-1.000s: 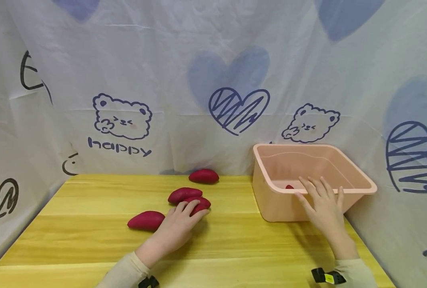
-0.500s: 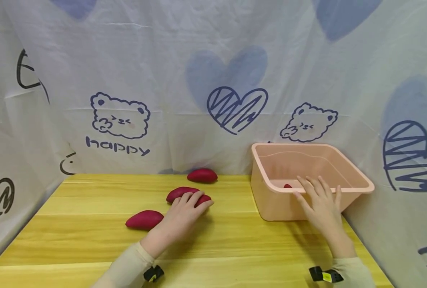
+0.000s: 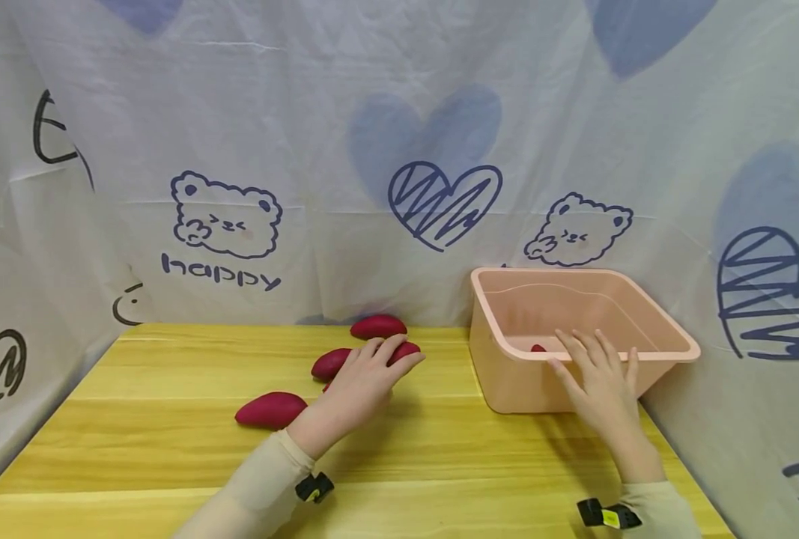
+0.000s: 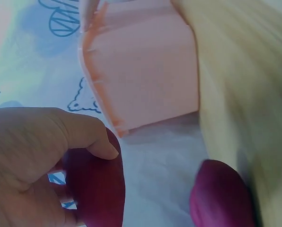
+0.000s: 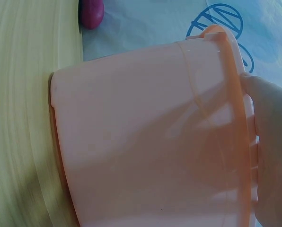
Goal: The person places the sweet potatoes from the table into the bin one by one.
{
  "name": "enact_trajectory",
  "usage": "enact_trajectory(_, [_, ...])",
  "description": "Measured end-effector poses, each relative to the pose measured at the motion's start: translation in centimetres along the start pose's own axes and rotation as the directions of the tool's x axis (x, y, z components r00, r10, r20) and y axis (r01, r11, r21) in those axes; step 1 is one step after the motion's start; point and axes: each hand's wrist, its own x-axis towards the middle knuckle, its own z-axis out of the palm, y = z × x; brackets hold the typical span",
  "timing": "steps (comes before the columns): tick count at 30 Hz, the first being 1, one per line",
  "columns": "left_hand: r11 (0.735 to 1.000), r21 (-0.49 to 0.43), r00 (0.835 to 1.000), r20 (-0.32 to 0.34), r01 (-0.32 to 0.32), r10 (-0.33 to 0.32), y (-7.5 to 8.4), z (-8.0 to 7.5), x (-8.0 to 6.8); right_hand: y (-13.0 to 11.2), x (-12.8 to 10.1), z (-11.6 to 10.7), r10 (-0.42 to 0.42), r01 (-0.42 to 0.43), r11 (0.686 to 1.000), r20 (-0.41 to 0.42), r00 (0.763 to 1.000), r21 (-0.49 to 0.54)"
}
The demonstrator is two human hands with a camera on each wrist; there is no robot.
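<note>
The sweet potato (image 3: pixel 404 350) sits lifted left of the pink bin (image 3: pixel 500 374), the left hand (image 3: pixel 362 385) curled round it; the right hand (image 3: pixel 597 382) lies flat-fingered on the bin's near rim. Best cradle it firmly, clearing that rim

Backdrop cloth (image 3: pixel 318 127): one readable word, "happy" (image 3: pixel 221 272), dark blue hand-drawn lowercase letters, printed just under the left bear drawing (image 3: pixel 227 215).
Left edge of cloth: cut-off dark strokes, not readable as letters.
Far right lower edge of cloth: partial dark blue marks, cut off by the frame, unreadable.
Wrist views: no legible text.
Pink tub (image 3: pixel 648 346): no label visible.
</note>
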Motion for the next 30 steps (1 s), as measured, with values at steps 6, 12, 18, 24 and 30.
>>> enact_trajectory(6, [1.0, -0.001, 1.0, -0.024, -0.014, 0.014, 0.8, -0.8, 1.8, 0.0, 0.0, -0.1, 0.0, 0.0, 1.0, 0.001, 1.0, 0.003])
enact_trajectory(12, [1.0, -0.026, 1.0, -0.021, -0.001, 0.0, 1.5, -1.3, 3.5, 0.0, -0.1, -0.1, 0.0, 0.0, 1.0, 0.002, 1.0, -0.005])
enact_trajectory(18, [0.998, -0.059, 1.0, -0.007, 0.021, -0.022, 2.4, -1.9, 5.0, 0.0, -0.1, -0.1, -0.001, 0.001, 1.0, 0.001, 1.0, -0.003])
enact_trajectory(24, [0.998, -0.06, 0.999, -0.03, 0.013, -0.015, 2.9, -2.3, 6.4, 0.0, -0.1, -0.1, -0.003, 0.003, 1.0, -0.002, 1.0, -0.002])
enact_trajectory(30, [0.999, -0.05, 0.998, -0.058, -0.009, 0.006, 3.3, -2.8, 7.7, -0.1, 0.0, -0.1, -0.005, 0.005, 1.0, -0.004, 1.0, 0.005])
